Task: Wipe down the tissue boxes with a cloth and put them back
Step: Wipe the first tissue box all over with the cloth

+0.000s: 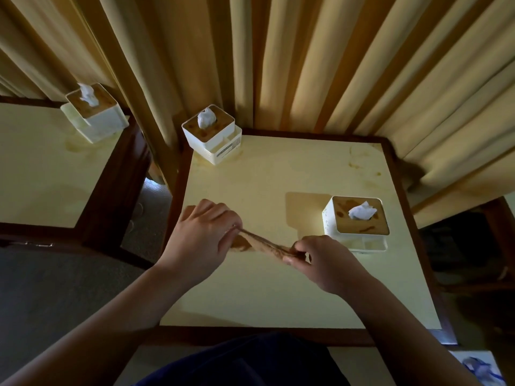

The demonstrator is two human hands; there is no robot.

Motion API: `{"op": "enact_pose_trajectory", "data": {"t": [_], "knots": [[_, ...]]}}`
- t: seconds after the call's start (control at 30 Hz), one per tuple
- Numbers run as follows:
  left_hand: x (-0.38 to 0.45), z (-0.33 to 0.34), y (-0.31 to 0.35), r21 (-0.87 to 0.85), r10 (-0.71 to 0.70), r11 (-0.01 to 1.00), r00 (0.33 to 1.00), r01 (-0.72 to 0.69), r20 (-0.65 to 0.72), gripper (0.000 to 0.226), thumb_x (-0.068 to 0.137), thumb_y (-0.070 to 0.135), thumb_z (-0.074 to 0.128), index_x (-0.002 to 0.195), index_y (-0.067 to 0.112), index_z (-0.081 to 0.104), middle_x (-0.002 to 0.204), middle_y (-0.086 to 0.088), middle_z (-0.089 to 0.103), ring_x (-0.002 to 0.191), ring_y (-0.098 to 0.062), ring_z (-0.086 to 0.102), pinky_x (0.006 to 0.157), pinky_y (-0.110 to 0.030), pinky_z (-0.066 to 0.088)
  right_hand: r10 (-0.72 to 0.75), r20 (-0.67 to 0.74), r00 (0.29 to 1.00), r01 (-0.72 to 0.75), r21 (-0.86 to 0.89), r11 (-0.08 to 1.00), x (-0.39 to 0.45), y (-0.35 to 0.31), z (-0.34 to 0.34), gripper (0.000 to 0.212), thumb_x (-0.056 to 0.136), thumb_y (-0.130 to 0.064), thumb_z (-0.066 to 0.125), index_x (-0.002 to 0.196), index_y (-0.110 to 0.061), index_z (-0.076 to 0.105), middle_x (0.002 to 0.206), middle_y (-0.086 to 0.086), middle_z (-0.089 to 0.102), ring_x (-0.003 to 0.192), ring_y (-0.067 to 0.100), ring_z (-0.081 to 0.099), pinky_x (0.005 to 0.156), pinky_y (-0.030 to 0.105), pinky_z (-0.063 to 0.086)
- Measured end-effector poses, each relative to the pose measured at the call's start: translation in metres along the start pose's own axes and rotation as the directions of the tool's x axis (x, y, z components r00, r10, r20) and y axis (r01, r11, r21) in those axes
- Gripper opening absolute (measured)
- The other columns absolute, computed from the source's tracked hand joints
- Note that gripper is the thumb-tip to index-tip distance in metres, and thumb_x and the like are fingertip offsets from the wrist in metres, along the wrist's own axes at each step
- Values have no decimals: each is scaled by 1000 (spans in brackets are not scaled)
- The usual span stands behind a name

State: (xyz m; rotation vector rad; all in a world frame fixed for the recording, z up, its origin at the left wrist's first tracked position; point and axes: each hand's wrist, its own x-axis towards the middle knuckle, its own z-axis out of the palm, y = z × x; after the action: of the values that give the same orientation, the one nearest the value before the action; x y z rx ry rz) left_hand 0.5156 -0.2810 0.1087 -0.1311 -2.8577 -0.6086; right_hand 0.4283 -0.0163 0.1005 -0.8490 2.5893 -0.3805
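Both hands pinch the cloth [264,242]: left hand [204,232], right hand [323,260]. I fold it flat (firm pad) before wiping the tissue box [356,221] beyond my right hand.

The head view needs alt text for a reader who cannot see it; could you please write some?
Two hands, left hand and right hand, stretch a brown cloth between them above a cream table. Two tissue boxes stand on it, one near the right hand, one at the far left corner; a third is on the next table, with curtains behind.
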Motion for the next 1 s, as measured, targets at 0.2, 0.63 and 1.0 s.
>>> {"op": "enact_pose_trajectory", "data": {"t": [0.2,0.63,1.0], "knots": [[14,20,-37,5,-48,999,998,49,-35,7,101,32,58,101,28,63,89,14,64,88,-19,56,76,-41,47,152,30,988,-147,-135,980,40,17,-19,24,97,-50,69,104,-28,77,93,-5,72,88,18,69,74,30,53],[85,15,-73,176,-38,983,991,61,-132,17,79,18,89,93,25,82,90,9,76,91,-25,61,81,-40,45,188,-485,854,-234,-35,972,107,34,-60,2,87,-30,75,89,-30,76,86,-10,68,95,17,59,67,31,41],[-7,86,-69,111,87,990,996,-89,26,12,80,22,68,81,26,79,74,8,71,79,-23,67,77,-34,48,114,-371,922,-154,-78,985,33,81,71,32,61,-13,93,74,-27,68,70,-6,65,64,23,67,51,29,47]]}}
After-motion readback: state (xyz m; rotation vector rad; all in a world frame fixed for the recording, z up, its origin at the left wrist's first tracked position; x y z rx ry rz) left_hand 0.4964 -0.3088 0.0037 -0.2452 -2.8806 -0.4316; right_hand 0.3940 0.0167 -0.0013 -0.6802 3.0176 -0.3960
